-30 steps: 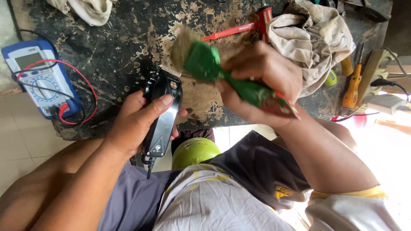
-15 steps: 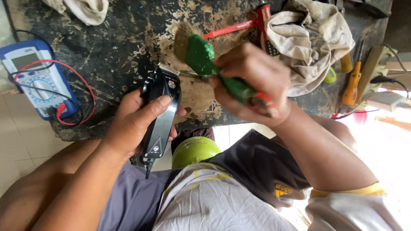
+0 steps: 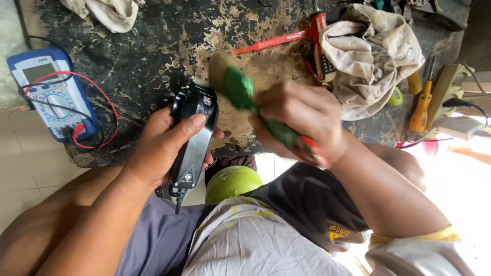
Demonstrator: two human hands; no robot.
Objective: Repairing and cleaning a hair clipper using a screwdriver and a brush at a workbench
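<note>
A small repair workshop, by the look of it. A scarred, paint-flaked workbench [image 3: 153,61] carries a blue multimeter [image 3: 51,92] with red and black leads, an orange-handled screwdriver [image 3: 422,105], dirty rags [image 3: 373,56] (well used) and a red-handled tool [image 3: 317,30].

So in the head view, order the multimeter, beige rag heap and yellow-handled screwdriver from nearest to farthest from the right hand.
1. Beige rag heap, just above the right hand.
2. Yellow-handled screwdriver, further right.
3. Multimeter, far left edge.

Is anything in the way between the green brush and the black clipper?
Nothing visible. The right hand holds the green brush with its bristles right at the head of the black clipper, which the left hand grips.
</note>
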